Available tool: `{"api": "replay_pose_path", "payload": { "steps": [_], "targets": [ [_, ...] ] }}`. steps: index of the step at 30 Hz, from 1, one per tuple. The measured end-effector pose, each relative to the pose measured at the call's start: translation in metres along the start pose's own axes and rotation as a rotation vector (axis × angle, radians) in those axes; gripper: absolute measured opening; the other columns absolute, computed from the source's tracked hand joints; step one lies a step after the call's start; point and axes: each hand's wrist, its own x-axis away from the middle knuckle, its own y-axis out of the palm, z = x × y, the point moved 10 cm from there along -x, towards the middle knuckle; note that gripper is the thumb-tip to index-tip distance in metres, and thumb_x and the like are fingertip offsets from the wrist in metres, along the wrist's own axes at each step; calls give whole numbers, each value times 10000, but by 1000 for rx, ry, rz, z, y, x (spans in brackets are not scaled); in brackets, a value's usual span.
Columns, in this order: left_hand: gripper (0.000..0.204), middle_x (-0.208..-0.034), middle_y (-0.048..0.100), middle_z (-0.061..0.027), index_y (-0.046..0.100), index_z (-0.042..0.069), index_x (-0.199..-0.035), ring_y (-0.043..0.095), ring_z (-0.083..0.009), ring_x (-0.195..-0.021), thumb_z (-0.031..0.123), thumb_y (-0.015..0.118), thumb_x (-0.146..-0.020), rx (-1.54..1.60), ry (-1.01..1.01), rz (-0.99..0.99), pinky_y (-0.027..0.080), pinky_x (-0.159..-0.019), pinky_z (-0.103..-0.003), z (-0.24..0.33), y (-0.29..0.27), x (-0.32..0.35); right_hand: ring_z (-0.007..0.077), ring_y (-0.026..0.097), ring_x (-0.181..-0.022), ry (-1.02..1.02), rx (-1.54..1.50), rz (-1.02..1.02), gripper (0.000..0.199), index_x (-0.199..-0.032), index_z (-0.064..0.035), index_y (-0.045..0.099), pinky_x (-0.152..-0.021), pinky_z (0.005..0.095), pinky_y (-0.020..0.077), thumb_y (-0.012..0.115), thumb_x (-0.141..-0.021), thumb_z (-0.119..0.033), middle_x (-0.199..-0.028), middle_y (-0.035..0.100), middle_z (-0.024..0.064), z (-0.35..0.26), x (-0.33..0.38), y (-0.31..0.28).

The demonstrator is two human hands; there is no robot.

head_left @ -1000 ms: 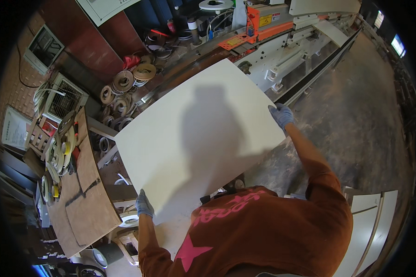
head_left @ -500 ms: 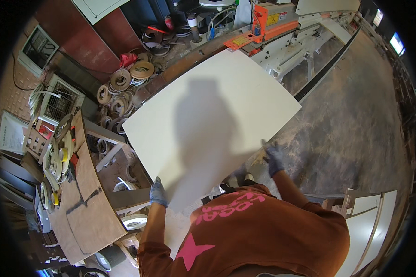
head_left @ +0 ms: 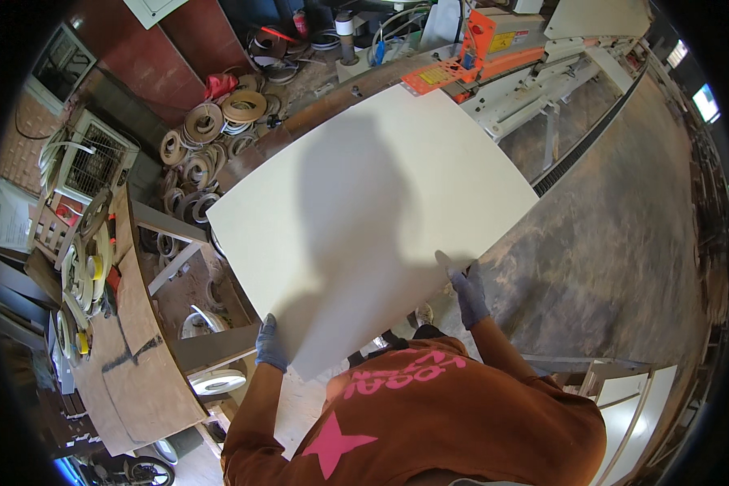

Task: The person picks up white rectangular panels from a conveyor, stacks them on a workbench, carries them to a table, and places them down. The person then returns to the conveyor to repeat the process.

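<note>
Head view showed a large cream-white panel [head_left: 373,235] held flat in front of the person, its far corner reaching toward the orange-and-white edge-banding machine [head_left: 494,57] at the top of the picture. The left hand [head_left: 270,343], in a blue-grey glove, was closed on the panel's near-left edge close to its nearest corner. The right hand [head_left: 466,292], gloved the same, was clamped on the near-right edge, thumb lying on the top face. The person's shadow fell across the middle of the board.

Below the panel's left edge stood a low wooden frame [head_left: 170,259] with a roll of edge tape [head_left: 219,381] just beside the left hand. Farther left, a plywood workbench [head_left: 142,381] carried more tape rolls along its rim. A heap of coiled edge-banding rolls [head_left: 211,130] lay on the floor beyond the panel's left corner, near a wire basket [head_left: 89,162] whose contents could not be made out.

To the right, the bare concrete floor [head_left: 624,243] lay open alongside the machine's long rail. White panels [head_left: 632,405] leaned at the lower right, near the person's right elbow.
</note>
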Motion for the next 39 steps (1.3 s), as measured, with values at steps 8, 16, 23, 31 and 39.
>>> {"api": "replay_pose_path", "payload": {
  "steps": [8,16,23,31,39],
  "targets": [
    [435,-1162,582,-104,515,82,-1224,576,-263,-1008,390,504,-917,-98,-41,199,484,-860,-410,0,2,5,212,502,-1079,-50,183,97,663,-1328,8,329,-904,342,423,673,-811,-225,-1204,503,130,-19,0,-21],
    [451,-1178,573,-125,504,38,-1229,566,-263,-1032,380,457,-938,29,-65,101,456,-899,-395,-4,-5,-2,208,492,-1086,121,100,167,775,-1438,-73,186,-859,346,446,649,-829,-199,-1251,471,134,19,8,-24],
    [388,-1194,562,-90,514,71,-1203,541,-234,-1064,356,401,-965,344,-221,-299,419,-943,-398,0,59,21,213,546,-1045,24,-225,198,775,-1475,-173,55,-836,380,477,560,-887,-173,-1273,464,109,48,45,27],
    [442,-1131,588,-100,505,68,-1221,534,-254,-1058,410,444,-948,148,-109,-121,437,-920,-362,-18,23,3,207,516,-1080,31,-163,360,859,-1479,-195,67,-797,324,486,628,-833,-112,-1315,442,107,91,110,120],
    [358,-1077,572,-26,539,115,-1144,537,-125,-939,394,516,-921,-165,446,11,458,-745,-267,176,-27,-93,181,493,-1096,-48,-97,586,888,-1473,-142,124,-800,273,483,663,-784,13,-1380,361,117,113,108,96]
  ]
}}
